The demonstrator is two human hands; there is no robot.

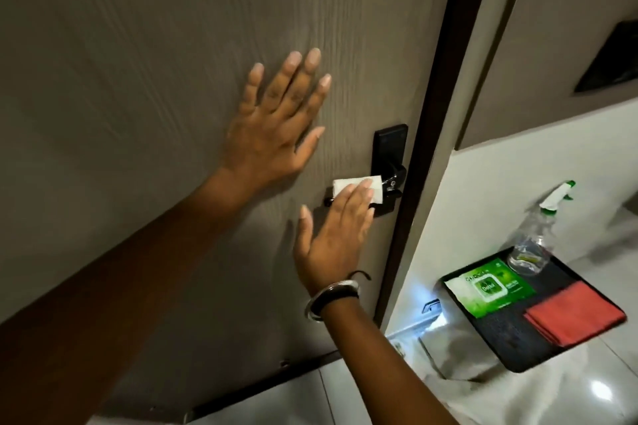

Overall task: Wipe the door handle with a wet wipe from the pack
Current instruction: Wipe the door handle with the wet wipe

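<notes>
A person is pressing a white wipe (348, 187) onto a black door handle (389, 183) with the right hand (334, 235), its fingers lying straight and close together over the cloth while the thumb is sticking out to the left, clear of the handle. The wipe is draping over the lever, folded across it, and is showing above and to the right of the fingertips; the lever's dark end is peeking out just left of that hand. A metal bangle (329, 298) and a dark band are circling the right wrist. Up and to the left of the right hand, the left hand (276, 124) is resting flat on the grey-brown door (138, 79), palm against the panel and all fingers spread wide, gripping nothing. Just above the right hand's fingertips, a black lock plate (390, 145) is sitting on the door beside its dark edge. Well off to the right of and below the right hand, a black tray (518, 348) is lying on a pale glossy surface, carrying a green pack of wipes (490, 286), a folded red cloth (574, 316) and a clear spray bottle (533, 241) with a green-and-white nozzle.
</notes>
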